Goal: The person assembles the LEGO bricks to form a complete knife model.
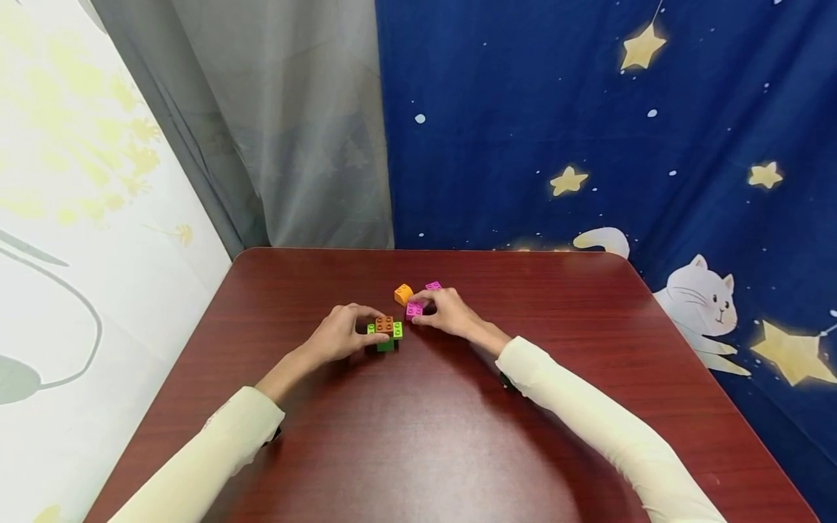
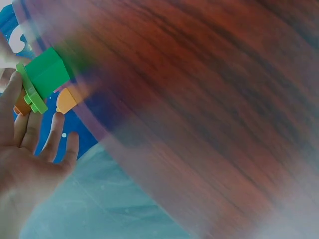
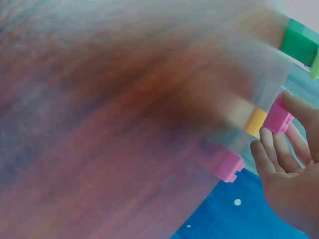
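Observation:
My left hand (image 1: pixel 336 333) pinches a small stack of toy building bricks between thumb and fingers. An orange-brown brick (image 1: pixel 384 325) tops the stack, over a lime green brick (image 1: pixel 397 330) that juts out on both sides, with a dark green brick (image 2: pixel 48 72) at the bottom. To the right, my right hand (image 1: pixel 449 313) holds a pink brick (image 3: pixel 278 113) between thumb and fingertips. Close behind that brick is a yellow-orange brick (image 1: pixel 403 293) with a sloped or rounded side. Another pink brick (image 1: pixel 433 286) lies just beyond the right hand's fingers.
The dark red wooden table (image 1: pixel 418 450) has rounded far corners. A grey curtain (image 1: pixel 320 131) and a blue curtain (image 1: pixel 497 145) with stars hang behind its far edge. On the left stands a white patterned panel (image 1: pixel 98 218).

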The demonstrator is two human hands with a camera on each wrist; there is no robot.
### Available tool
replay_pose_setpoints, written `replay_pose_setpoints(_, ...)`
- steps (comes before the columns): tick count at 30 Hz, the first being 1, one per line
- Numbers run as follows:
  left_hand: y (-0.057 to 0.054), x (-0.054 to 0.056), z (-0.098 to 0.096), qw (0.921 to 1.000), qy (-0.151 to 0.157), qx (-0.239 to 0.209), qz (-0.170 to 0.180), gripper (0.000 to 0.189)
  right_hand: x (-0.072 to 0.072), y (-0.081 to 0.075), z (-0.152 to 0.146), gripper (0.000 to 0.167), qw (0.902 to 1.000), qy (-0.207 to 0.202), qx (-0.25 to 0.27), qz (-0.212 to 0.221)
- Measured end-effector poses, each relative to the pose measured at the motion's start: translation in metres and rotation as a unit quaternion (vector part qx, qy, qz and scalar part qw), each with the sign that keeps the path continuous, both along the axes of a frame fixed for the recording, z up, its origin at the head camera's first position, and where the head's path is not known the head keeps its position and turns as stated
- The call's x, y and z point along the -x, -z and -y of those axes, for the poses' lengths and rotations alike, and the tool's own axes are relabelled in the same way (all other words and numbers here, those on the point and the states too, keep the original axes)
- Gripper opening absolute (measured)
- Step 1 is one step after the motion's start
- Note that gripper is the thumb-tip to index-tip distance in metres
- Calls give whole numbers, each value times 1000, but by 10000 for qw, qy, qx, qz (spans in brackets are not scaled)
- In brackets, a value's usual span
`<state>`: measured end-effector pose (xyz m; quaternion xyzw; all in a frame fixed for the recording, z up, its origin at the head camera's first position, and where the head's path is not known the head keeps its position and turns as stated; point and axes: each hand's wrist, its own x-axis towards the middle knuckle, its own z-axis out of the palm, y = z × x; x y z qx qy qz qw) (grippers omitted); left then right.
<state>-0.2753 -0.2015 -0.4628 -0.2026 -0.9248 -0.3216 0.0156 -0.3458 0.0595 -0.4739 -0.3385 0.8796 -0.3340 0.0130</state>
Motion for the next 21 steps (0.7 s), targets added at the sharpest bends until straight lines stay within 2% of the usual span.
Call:
replay_pose_setpoints(8, 0, 1, 1, 10000, -14, 44, -14, 42, -7, -20, 4, 41, 9990, -311, 94, -319)
replay_pose_setpoints(12, 0, 0, 1, 10000, -6, 63, -9, 42, -11, -27, 8, 41, 9983, -488, 62, -310)
replay_pose_setpoints(21, 1, 1, 0, 9999, -20, 163, 0, 43, -19, -38, 14, 41, 9978, -575, -46, -335)
